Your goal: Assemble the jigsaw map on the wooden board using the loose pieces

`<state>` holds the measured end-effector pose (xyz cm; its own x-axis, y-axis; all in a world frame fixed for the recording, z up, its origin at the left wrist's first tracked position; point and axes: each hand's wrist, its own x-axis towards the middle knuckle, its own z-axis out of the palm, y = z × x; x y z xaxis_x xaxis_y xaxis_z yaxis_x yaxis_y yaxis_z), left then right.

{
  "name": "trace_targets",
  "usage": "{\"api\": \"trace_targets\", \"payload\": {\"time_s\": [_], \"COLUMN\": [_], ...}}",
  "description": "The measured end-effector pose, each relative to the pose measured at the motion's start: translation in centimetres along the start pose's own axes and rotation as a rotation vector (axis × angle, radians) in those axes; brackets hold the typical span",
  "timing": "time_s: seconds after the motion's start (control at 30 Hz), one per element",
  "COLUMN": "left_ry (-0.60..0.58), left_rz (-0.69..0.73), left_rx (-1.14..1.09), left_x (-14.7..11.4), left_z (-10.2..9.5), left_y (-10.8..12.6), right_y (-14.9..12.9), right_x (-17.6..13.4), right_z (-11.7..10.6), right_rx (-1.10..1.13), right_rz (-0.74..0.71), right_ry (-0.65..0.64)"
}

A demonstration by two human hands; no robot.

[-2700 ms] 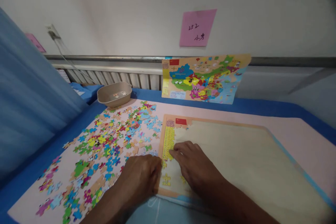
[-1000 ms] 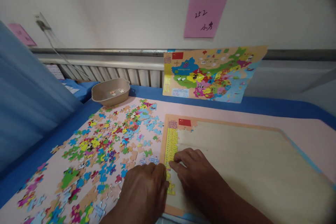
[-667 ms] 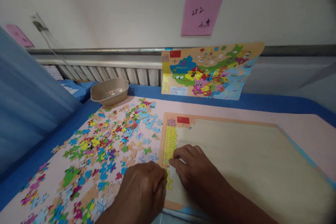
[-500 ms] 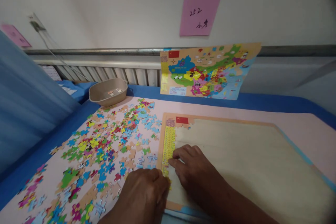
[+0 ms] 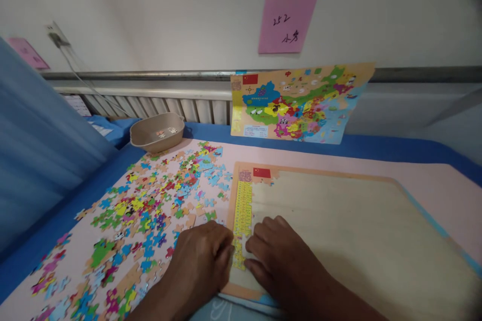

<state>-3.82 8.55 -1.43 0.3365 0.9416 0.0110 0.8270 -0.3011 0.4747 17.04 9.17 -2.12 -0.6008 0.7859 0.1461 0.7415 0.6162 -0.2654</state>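
Observation:
A puzzle board [image 5: 331, 220] lies before me, with a column of yellow puzzle pieces [image 5: 243, 205] fitted along its left side. My left hand [image 5: 205, 256] is closed at the board's left edge, thumb and curled fingers together; whatever they hold, if anything, is hidden. On the other side of the yellow column, my right hand [image 5: 280, 256] has bent fingers and a gap between thumb and forefinger. Its thumb tip is by the lower yellow pieces [image 5: 238, 256], and I see nothing in its grasp. A flag section [image 5: 262, 173] sits at the board's top left.
Loose puzzle pieces [image 5: 150, 205] spread over the pink tabletop on the left. A beige basin [image 5: 156, 133] holding a few pieces stands behind them. A map picture sheet [image 5: 301, 105] leans against the wall rail. A blue curtain [image 5: 48, 150] hangs at the far left.
My left hand has shifted slightly left and up, uncovering the lower yellow pieces. My right hand has moved down a little along the column. The view has tilted slightly.

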Motion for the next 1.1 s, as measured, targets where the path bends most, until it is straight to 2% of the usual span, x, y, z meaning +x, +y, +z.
{"api": "trace_targets", "payload": {"time_s": [0.1,0.17,0.3,0.43,0.5,0.6,0.67,1.1], "left_ry": [-0.022,-0.033,-0.021,-0.021,-0.026,-0.027,-0.03,-0.037], "left_rz": [-0.018,-0.016,-0.001,-0.012,-0.031,-0.041,-0.036,-0.03], "left_rx": [-0.01,-0.002,0.02,0.031,0.027,0.024,0.028,0.049], "left_x": [0.1,0.2,0.3,0.2,0.2,0.4,0.4,0.4], "left_z": [-0.1,0.0,0.5,0.7,0.7,0.7,0.6,0.9], "left_y": [0.3,0.4,0.2,0.3,0.4,0.5,0.5,0.5], "right_y": [-1.1,-1.5,-1.4,-0.5,0.4,1.7,2.4,2.8], "right_x": [-0.2,-0.3,-0.4,-0.5,-0.2,0.2,0.5,1.0], "right_z": [-0.2,-0.2,0.5,1.4,1.4,0.9,0.8,1.5], "right_rx": [0.015,0.01,-0.02,-0.048,-0.06,-0.088,-0.083,-0.057], "right_rz": [0.001,-0.007,-0.074,-0.198,-0.178,-0.075,-0.045,-0.044], "right_ry": [-0.104,-0.118,-0.067,0.051,0.119,0.238,0.267,0.19]}}
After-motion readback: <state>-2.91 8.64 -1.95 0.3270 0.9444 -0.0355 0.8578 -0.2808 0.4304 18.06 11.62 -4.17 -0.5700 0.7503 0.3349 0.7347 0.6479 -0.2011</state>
